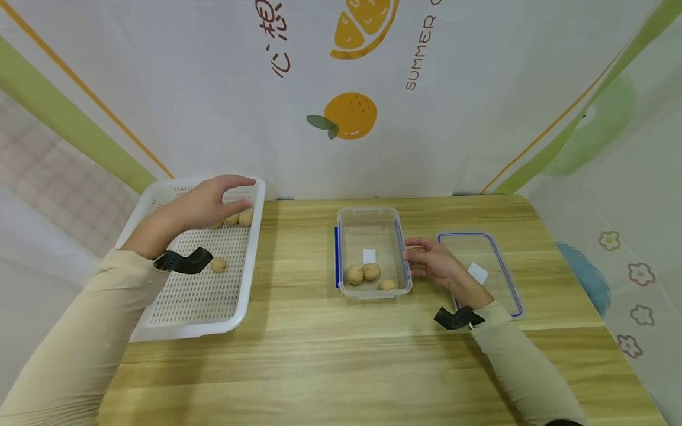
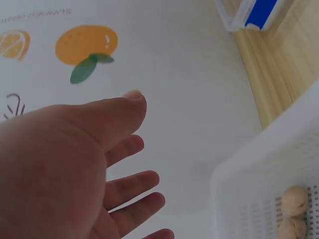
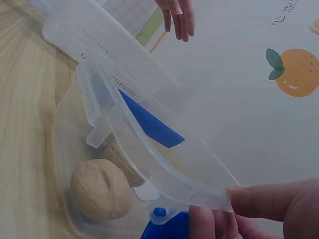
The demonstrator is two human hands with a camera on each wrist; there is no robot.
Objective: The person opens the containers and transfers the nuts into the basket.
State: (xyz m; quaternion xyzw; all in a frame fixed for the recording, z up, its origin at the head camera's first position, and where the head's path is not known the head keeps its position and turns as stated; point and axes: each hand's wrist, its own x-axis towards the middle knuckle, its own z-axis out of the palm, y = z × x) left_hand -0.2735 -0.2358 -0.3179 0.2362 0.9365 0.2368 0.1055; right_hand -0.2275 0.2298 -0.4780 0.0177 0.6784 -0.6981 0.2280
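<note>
**Left hand (image 1: 210, 201) empty, right hand (image 1: 431, 257) gripping**

Left: fingers extended, thumb well apart from them, nothing held. It's above 1 white perforated plastic basket (image 1: 244, 296). 4 tan round walnuts (image 1: 245, 218) visible in there: 3 grouped near the far end, 1 alone nearer me. My arm hides part of the basket, so can't tell the total.

Right: thumb and fingers pinch the right-hand rim of 1 clear rectangular plastic box (image 1: 367, 236), which is on the wood-grain table (image 1: 319, 367). Box holds 3 tan walnuts (image 1: 355, 274) at the near end plus 1 white square label (image 1: 369, 256). 2 blue latches (image 3: 167, 226) in view, one per long side, both folded down.

1 clear lid with a blue seal (image 1: 498, 260) lies right of the box, partly behind my right wrist; 1 white square (image 1: 478, 273) on it.
</note>
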